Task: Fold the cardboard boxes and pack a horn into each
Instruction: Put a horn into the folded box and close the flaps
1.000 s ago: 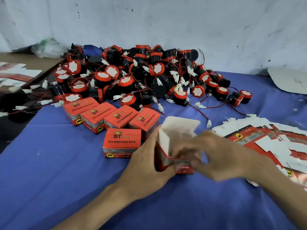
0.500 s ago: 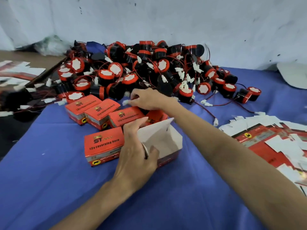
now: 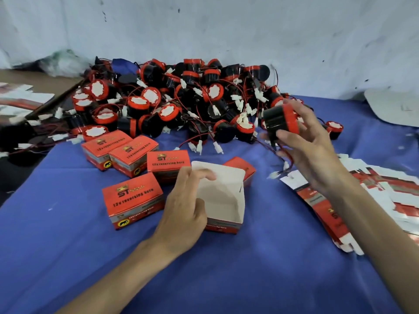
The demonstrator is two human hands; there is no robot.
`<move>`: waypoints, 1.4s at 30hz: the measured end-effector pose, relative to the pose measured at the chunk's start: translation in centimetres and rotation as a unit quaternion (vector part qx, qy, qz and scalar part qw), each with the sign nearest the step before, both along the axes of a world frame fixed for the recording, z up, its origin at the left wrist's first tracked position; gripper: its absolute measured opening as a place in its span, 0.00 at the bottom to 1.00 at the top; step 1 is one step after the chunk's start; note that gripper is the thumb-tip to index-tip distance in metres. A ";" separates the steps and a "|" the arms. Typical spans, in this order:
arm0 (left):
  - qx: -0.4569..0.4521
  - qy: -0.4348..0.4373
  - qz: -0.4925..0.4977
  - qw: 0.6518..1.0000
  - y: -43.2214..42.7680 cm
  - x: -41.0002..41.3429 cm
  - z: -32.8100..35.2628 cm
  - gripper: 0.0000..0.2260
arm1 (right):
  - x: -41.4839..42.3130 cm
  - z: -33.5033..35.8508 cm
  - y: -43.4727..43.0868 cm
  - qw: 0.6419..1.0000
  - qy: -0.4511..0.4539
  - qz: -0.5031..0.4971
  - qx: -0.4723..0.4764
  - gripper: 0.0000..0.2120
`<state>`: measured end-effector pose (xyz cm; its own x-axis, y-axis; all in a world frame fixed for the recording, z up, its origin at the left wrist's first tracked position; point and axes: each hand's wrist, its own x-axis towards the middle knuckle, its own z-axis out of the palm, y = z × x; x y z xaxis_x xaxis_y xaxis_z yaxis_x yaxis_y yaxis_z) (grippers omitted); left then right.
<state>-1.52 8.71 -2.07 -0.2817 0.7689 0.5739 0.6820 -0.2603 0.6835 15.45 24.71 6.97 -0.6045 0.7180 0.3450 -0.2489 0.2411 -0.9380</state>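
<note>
Blue cloth (image 3: 226,279) covers the table under everything we see. Far edge, against the whitish wall (image 3: 226,30): heap of black-and-red horns (image 3: 181,105), red wires and white plugs tangled through it. To our right, a spread of flat box blanks (image 3: 383,196), partly under the right forearm. Just in front of the heap we note a row of closed red boxes (image 3: 132,154) lettered "12V reversing horn"; one more closed box (image 3: 133,200) stands nearer us, just left of the left hand (image 3: 183,211). Centre of the cloth: open box (image 3: 224,200), lid flap up, white inside showing. Our left hand holds its left wall, forefinger hooked over the rim. Our right hand (image 3: 313,152) is raised by the heap's right end, fingers wrapped round one horn (image 3: 280,120), well clear of the open box. Its wire hangs below the hand, white plug (image 3: 273,175) close to the cloth
</note>
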 end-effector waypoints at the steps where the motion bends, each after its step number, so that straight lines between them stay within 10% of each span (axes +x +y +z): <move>1: -0.004 0.001 0.007 1.000 0.1 0.1 0.0 0.27 | 0.3 0.6 -1.1 0.997 0.002 0.080 0.017 0.28; 4: -0.017 -0.037 -0.013 0.999 0.3 0.1 0.1 0.25 | -0.5 1.2 -5.0 0.960 -0.082 0.215 0.160 0.27; 12: -0.026 -0.131 -0.085 0.987 -0.5 -0.1 0.7 0.29 | -2.3 -1.5 -6.7 0.785 -0.323 -0.049 0.527 0.24; 18: -0.014 -0.194 -0.128 0.973 -0.8 -0.3 1.0 0.29 | -2.6 -1.7 -7.2 0.752 -0.341 -0.071 0.559 0.18; 27: -0.035 -0.158 -0.084 0.983 -0.9 0.0 0.6 0.24 | -2.0 -1.7 -5.8 0.805 -0.388 0.027 0.448 0.20; 34: -0.008 -0.155 -0.093 0.983 -0.5 -0.1 1.2 0.25 | -2.6 -2.6 -7.5 0.689 -0.416 -0.099 0.585 0.32; 42: -0.053 -0.218 -0.068 0.972 -0.4 0.7 0.8 0.16 | -2.6 -2.7 -6.3 0.686 -0.430 -0.018 0.587 0.29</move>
